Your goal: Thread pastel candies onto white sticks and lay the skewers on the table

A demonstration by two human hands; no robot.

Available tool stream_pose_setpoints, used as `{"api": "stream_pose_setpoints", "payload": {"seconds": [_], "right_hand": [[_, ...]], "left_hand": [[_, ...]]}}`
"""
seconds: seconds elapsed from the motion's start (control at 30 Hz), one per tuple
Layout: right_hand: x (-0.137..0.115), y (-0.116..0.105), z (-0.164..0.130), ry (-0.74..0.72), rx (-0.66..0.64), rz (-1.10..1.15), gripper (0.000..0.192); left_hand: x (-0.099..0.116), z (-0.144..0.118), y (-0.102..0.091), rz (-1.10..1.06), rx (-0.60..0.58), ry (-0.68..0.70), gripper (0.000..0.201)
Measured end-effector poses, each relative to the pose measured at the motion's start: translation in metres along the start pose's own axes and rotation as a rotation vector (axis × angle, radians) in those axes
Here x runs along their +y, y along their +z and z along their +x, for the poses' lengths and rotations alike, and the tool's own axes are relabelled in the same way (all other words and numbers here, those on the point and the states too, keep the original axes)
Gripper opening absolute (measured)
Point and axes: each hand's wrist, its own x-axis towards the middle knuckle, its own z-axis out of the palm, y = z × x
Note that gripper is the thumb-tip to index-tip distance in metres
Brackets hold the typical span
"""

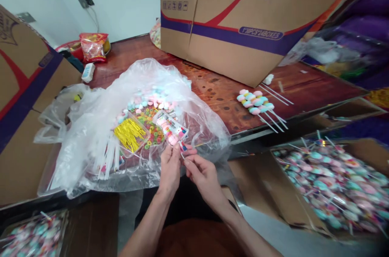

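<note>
Head view, left hand (169, 168) and right hand (203, 174) fingers pinching one candy skewer (174, 134), four finished skewers (258, 105) nearby

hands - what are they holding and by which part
Both the left hand and right hand pinch a small candy piece on a stick at its near end, fingertips only.

Plastic bag (100, 127) of sweets on bench (219, 95) | candy skewers (258, 105) to its right | cardboard box (243, 18) behind | box of lollipops (334, 184) lower right
</note>
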Motion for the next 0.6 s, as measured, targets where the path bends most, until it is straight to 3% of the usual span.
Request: {"api": "stream_pose_setpoints", "payload": {"seconds": [0.27, 0.37, 0.5, 0.53, 0.6], "right_hand": [[-0.011, 0.025, 0.018, 0.032, -0.108, -0.001, 0.033], [-0.019, 0.043, 0.023, 0.13, -0.117, 0.171, 0.041], [-0.038, 0.066, 0.026, 0.33, -0.443, 0.342, 0.043], [-0.045, 0.071, 0.028, 0.333, -0.557, 0.295, 0.041], [-0.058, 0.081, 0.039, 0.2, -0.719, 0.042, 0.034]], "left_hand": [[0.015, -0.007, -0.018, -0.106, 0.032, 0.095, 0.026], [0.025, -0.015, -0.03, -0.085, 0.016, 0.114, 0.028], [0.053, -0.03, -0.061, -0.18, -0.05, 0.09, 0.029], [0.061, -0.033, -0.069, -0.204, -0.043, 0.102, 0.03], [0.075, -0.038, -0.085, -0.246, 0.011, 0.172, 0.032]]}}
